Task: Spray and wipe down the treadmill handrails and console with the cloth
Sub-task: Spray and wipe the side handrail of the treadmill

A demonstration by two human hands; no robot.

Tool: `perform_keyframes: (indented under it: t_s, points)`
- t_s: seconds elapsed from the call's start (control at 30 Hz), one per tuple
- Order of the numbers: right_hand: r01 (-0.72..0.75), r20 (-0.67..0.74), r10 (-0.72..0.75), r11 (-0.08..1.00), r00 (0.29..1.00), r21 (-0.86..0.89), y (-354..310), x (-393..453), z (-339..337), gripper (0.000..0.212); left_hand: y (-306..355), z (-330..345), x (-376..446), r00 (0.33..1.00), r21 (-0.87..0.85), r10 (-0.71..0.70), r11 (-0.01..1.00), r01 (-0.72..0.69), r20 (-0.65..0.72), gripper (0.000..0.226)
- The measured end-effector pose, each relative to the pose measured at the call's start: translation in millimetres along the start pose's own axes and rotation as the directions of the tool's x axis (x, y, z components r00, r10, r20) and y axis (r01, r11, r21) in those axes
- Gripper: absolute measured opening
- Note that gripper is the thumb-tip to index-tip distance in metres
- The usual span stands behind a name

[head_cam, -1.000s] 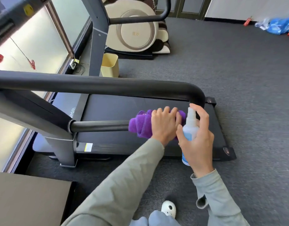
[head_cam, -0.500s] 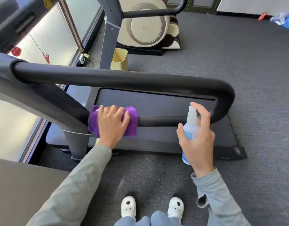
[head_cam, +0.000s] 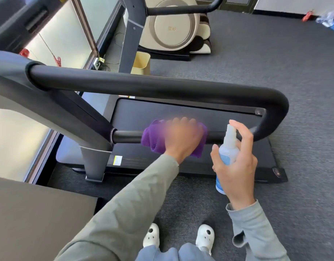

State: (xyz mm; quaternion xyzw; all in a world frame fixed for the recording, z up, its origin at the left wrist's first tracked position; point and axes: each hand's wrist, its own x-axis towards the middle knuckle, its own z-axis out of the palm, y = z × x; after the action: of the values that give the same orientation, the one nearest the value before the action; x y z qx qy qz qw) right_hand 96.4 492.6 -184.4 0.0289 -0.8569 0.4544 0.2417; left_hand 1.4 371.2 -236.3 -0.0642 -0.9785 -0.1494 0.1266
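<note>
Nearest, at the bottom edge: two white clogs planted on the grey carpet, beside the treadmill's near side.

Right hand curled round the spray bottle, forefinger arched over the nozzle, bottle upright and just short of the lower handrail. No mist visible; whether the trigger is pressed, impossible to tell.

Left hand, smeared with motion blur, clamped over the purple cloth, fingers wrapped over the top so the cloth is bunched round the thin lower rail. Now about the middle of that rail, back from the post end it reached half a second ago, and a second ago out at the far bend. So: one full pass out to the post and a return stroke under way, toward the bottle. Bottle hand barely shifted throughout, held ready.

Meaning for the task, as a judgement: lower rail wiped along nearly its whole length at least twice, probably close to done. Thick upper handrail, just above and beyond the cloth, not being touched at this moment. Console at the far left upper corner only partly in view, also untouched now. Likely next: fresh spray, then cloth up onto the thick rail.

Farther off, beyond the belt: a yellow bin and a beige machine.
</note>
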Motion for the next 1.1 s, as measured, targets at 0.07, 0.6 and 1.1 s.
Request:
perform_keyframes:
  t_s: [0.07,0.6,1.1]
  points:
    - [0.003,0.016,-0.002,1.0,1.0,-0.005,-1.3,1.1,2.2,0.056,-5.5,0.2,-2.3,1.0,0.014,0.029,0.999,-0.029,-0.009,0.041]
    - [-0.045,0.058,0.045,0.999,0.997,-0.002,5.5,3.2,-2.3,0.063,-29.3,-1.8,-16.6,0.951,-0.048,-0.264,0.964,0.26,-0.158,0.023]
    - [0.018,0.022,-0.018,1.0,1.0,-0.013,15.3,26.5,-26.3,0.063,-53.1,-8.0,-15.5,0.999,0.118,0.0,0.993,0.006,-0.051,0.043]
